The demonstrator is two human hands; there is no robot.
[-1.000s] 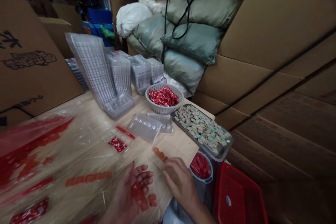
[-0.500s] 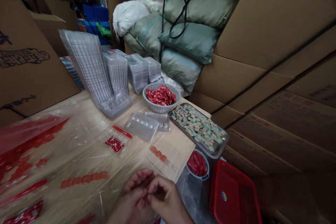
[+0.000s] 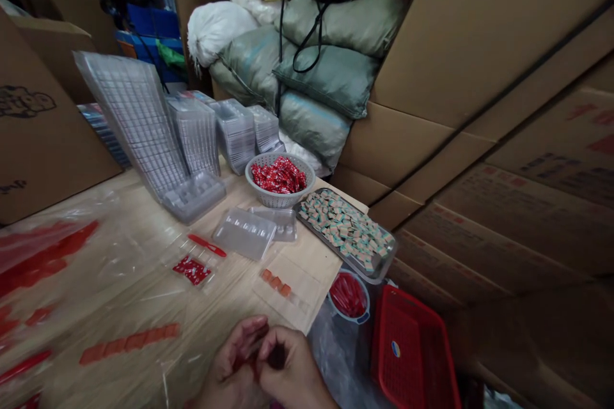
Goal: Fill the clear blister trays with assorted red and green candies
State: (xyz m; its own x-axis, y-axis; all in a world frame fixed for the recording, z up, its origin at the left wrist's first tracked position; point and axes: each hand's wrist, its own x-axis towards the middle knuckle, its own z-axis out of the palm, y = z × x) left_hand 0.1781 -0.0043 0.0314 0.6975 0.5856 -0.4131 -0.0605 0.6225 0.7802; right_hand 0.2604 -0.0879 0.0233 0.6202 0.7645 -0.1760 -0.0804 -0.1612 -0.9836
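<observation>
Left hand: left hand at the bottom edge of the view, fingers curled inward against the right hand, clenched on small red pieces that show between the two hands.
Right hand: right hand pressed to the left one, fingers folded over the same red pieces; how many pieces, cannot tell.
Held thing: the red pieces sit in the cleft between both hands, low over the near edge of the tabletop.
Just ahead of hands: clear sleeve lying flat, three orange tabs in a short row on it.
Left of hands: row of orange tabs end to end on the tabletop, blurred.
Further out, centre: clear tray lying flat; red pen-like stick and small red packet beside it.
Right edge: metal tray of pale wrapped sweets; below it a small tub of red sticks and a red basket, both off the tabletop.
Back: white basket of red wrapped sweets; leaning stacks of clear trays behind it.
Surroundings: stuffed sacks and cardboard boxes close the far and right sides.
</observation>
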